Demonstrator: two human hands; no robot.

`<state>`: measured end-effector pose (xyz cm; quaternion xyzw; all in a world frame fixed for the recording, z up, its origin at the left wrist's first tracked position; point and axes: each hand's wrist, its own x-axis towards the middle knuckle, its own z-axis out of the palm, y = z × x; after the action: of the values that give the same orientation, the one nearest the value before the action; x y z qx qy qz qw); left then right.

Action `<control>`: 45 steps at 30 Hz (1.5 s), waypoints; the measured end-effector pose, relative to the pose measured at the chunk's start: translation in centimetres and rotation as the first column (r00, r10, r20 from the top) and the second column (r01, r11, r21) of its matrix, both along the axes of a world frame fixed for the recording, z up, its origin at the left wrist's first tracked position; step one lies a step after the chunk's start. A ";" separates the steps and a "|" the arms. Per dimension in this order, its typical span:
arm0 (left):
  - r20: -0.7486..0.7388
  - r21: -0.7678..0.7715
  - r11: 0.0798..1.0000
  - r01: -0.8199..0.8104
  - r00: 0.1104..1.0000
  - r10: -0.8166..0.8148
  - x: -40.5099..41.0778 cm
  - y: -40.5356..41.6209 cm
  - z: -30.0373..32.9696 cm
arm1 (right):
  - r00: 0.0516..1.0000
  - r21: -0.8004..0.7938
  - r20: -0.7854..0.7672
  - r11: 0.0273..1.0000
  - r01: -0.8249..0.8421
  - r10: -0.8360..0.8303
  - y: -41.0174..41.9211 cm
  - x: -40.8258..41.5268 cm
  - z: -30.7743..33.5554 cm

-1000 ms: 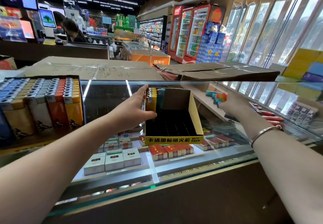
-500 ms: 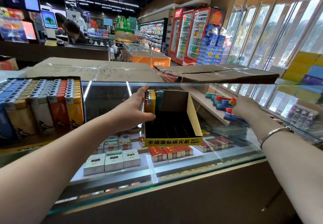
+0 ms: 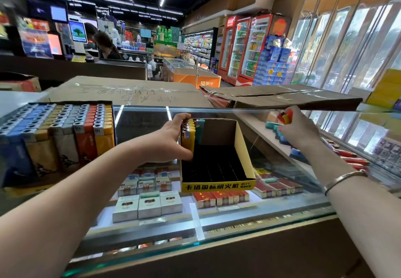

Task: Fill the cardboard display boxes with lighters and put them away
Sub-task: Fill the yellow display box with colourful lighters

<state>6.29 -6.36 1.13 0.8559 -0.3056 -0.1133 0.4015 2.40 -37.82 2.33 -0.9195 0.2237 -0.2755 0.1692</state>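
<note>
A yellow cardboard display box [image 3: 244,147] with a black slotted floor stands on the glass counter [image 3: 217,225]. Its far left corner holds a few yellow lighters [image 3: 188,135] and a teal one [image 3: 199,131]. My left hand [image 3: 167,143] grips the box's left wall, thumb inside beside the yellow lighters. Over to the right, my right hand [image 3: 298,129] holds a bunch of red and yellow lighters [image 3: 286,117], raised above a pile of loose lighters [image 3: 347,154] on the counter. A second display box [image 3: 54,134], full of lighters, stands at the left.
Flattened cardboard sheets [image 3: 271,97] lie along the counter's far side. Cigarette packs [image 3: 149,204] fill the case under the glass. A person [image 3: 106,45] stands behind the far checkout desk. Drink fridges [image 3: 245,47] and stacked blue cartons line the right back wall.
My right hand has risen from the loose pile with red and yellow lighters in its fingers. My left hand has stayed on the box's left wall.
</note>
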 end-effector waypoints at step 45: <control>0.298 -0.647 0.762 0.014 0.925 0.237 -2.9 -0.3 3.0 | 0.516 0.590 0.648 0.060 -0.805 0.560 12.7 1.3 1.8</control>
<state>3.44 -6.68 4.17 0.6908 -0.3419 0.1815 0.6107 3.73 -25.16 4.12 -0.6481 -0.1620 -0.1210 0.7342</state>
